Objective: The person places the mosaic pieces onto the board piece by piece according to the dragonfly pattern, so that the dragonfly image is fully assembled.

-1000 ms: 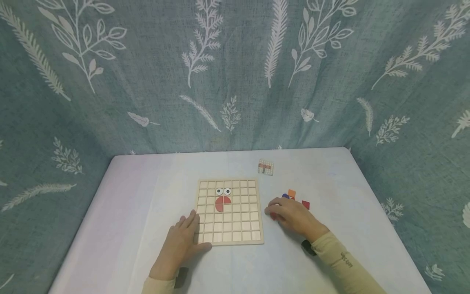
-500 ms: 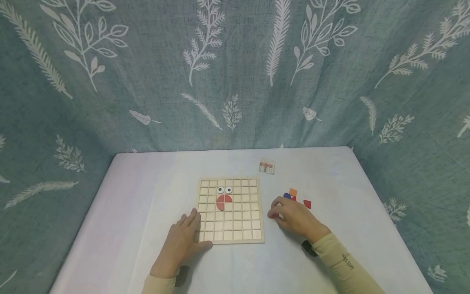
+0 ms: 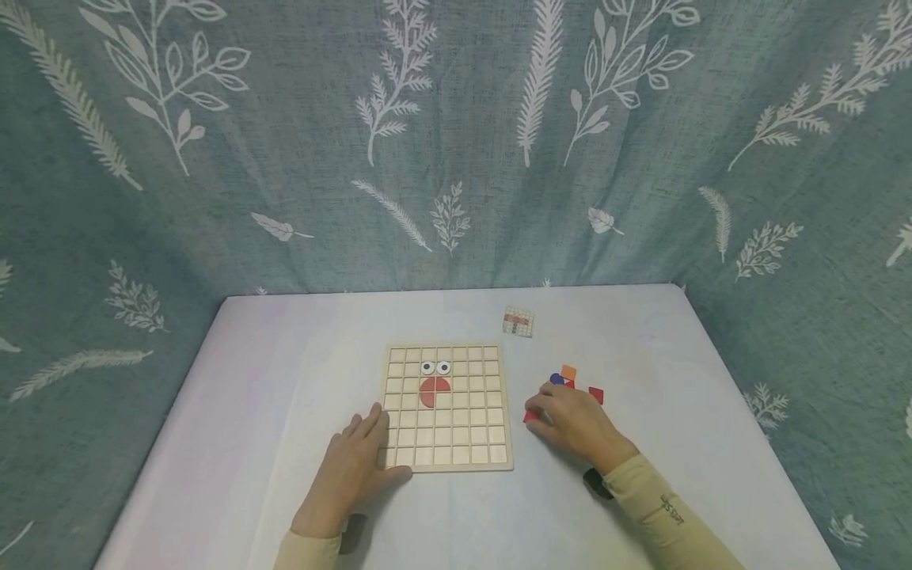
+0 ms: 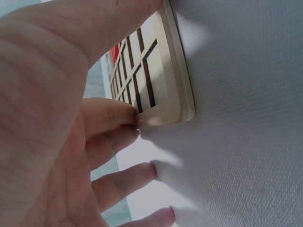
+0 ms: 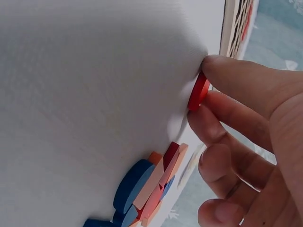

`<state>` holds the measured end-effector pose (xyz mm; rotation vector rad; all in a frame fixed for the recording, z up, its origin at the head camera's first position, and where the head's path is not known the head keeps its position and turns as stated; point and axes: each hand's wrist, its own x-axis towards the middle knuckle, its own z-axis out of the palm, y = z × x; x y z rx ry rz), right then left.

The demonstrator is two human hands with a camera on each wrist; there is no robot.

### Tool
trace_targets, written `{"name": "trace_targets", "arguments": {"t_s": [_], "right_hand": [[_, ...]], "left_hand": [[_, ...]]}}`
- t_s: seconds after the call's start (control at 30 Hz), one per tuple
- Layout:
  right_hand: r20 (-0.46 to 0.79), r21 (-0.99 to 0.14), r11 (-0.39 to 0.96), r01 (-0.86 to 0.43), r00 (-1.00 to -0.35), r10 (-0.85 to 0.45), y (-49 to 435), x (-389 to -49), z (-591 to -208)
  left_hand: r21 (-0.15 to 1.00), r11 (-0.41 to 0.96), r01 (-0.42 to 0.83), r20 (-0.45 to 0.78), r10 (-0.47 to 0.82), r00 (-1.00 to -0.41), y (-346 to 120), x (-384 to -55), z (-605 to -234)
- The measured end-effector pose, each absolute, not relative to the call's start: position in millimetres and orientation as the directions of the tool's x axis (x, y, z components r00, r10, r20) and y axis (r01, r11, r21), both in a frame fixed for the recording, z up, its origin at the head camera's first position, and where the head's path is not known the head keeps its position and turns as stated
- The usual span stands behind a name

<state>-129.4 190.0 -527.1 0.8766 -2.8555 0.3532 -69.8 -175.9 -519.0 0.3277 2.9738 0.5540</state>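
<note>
A square wooden grid board (image 3: 470, 435) lies on the table in the head view. Two round eye tiles (image 3: 435, 368) sit side by side in it, above several red quarter-circle tiles (image 3: 428, 385). My left hand (image 3: 352, 467) rests along the board's left side, fingers spread and thumb at the front edge. The left wrist view has these fingertips (image 4: 132, 116) at the board's corner and on the cloth. Right of the board, my right hand (image 3: 577, 423) pinches a small red tile (image 5: 199, 92) between thumb and finger, low over the tabletop; its full outline is partly covered.
Beyond my right hand are loose pieces: an orange square (image 3: 568, 371), a blue piece (image 3: 556, 380) and a red piece (image 3: 596, 394). A small printed card (image 3: 518, 322) lies behind the board. Patterned curtains (image 3: 456, 142) surround the white table (image 3: 321, 332).
My right fingers have shifted slightly right, and more of the red tile shows past them. The left hand stays at the board.
</note>
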Motion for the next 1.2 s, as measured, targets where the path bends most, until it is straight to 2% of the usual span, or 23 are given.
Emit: {"name": "trace_targets", "arguments": {"t_s": [0.5,0.6,0.73,0.83,1.0,1.2], "right_hand": [[0.088,-0.256,0.830,-0.496,-0.866,-0.491,188,-137,-529],[0.176,-0.241,0.796,-0.555,-0.832,-0.526,187,-141,-527],[0.361,-0.205,0.723,-0.659,-0.738,-0.570,182,-149,-522],[0.442,-0.212,0.663,-0.718,-0.676,-0.590,174,-154,-516],[0.495,-0.231,0.586,-0.777,-0.613,-0.616,156,-162,-509],[0.478,-0.246,0.569,-0.785,-0.608,-0.633,132,-167,-505]], "left_hand": [[0.383,0.903,0.195,-0.037,0.226,-0.973,-177,-70,-521],[0.380,0.904,0.195,-0.037,0.226,-0.973,-177,-70,-521],[0.381,0.905,0.188,-0.045,0.221,-0.974,-177,-69,-520],[0.382,0.905,0.189,-0.043,0.222,-0.974,-177,-68,-520],[0.380,0.905,0.192,-0.037,0.222,-0.974,-177,-67,-521],[0.370,0.907,0.201,-0.023,0.226,-0.974,-178,-67,-522]]}}
